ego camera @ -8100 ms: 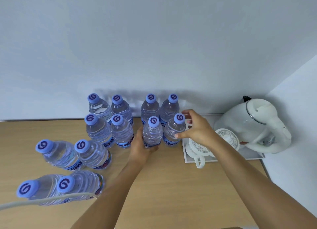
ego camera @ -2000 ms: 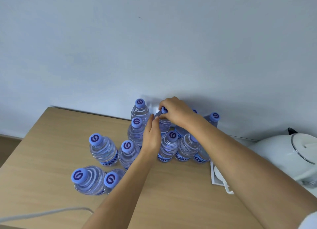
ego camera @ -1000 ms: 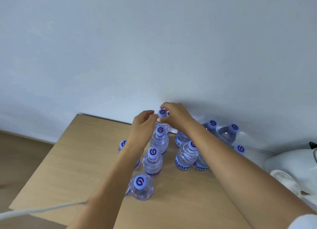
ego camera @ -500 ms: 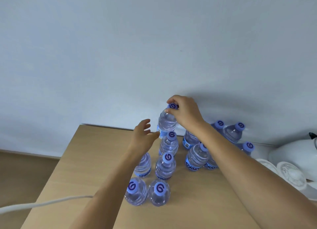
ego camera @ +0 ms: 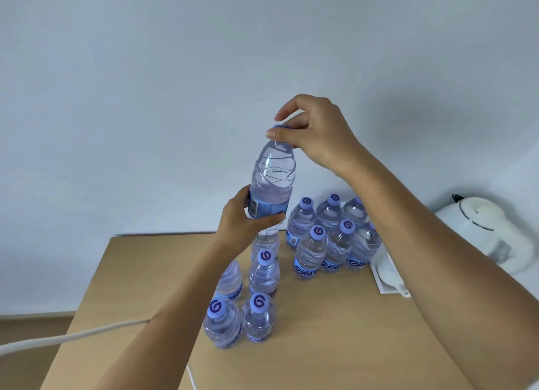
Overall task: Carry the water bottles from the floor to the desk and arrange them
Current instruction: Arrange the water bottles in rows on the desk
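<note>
Aloft, the bottle [ego camera: 273, 177]: right hand [ego camera: 316, 132] pinches its cap, left hand [ego camera: 243, 224] grips its label.

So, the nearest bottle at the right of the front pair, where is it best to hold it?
Probably grip the front right bottle from above, at the neck just under its cap: it stands upright, and a neighbour crowds its left side.
</note>
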`<action>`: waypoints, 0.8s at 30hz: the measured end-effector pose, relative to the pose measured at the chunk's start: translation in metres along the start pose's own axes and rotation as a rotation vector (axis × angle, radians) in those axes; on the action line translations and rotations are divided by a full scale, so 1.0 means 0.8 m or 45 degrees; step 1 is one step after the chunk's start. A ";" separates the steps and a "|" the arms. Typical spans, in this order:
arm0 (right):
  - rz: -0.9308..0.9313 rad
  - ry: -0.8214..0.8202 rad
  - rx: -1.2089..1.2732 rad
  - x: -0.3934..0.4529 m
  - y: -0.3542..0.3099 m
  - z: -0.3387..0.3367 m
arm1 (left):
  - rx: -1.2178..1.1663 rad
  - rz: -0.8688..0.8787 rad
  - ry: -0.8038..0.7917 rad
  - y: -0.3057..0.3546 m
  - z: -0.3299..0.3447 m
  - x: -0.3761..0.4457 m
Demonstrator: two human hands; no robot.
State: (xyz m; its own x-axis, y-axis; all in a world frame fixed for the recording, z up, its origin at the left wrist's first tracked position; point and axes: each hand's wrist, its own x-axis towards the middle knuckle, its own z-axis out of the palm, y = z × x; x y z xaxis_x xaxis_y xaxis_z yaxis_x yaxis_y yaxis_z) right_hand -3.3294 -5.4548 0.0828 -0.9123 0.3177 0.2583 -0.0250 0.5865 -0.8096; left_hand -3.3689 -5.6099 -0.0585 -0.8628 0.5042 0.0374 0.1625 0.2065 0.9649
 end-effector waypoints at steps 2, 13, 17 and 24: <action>0.038 0.070 0.100 -0.014 0.002 -0.007 | -0.078 0.024 -0.023 0.005 0.006 -0.016; 0.293 0.414 0.185 -0.122 0.047 -0.002 | -0.246 0.102 0.155 0.031 0.092 -0.101; 0.251 0.389 0.387 -0.134 0.066 -0.041 | -0.185 0.103 0.215 0.038 0.123 -0.128; 0.309 0.027 0.983 -0.157 0.107 -0.125 | -0.645 -0.037 -0.505 0.063 0.151 -0.140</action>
State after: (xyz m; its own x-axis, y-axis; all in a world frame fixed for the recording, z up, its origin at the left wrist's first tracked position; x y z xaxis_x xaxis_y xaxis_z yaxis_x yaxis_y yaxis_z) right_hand -3.1758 -5.3697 0.0334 -0.9210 0.3883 0.0322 -0.1094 -0.1783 -0.9779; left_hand -3.2064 -5.5544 -0.0459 -0.6050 0.7962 0.0043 -0.1881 -0.1482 0.9709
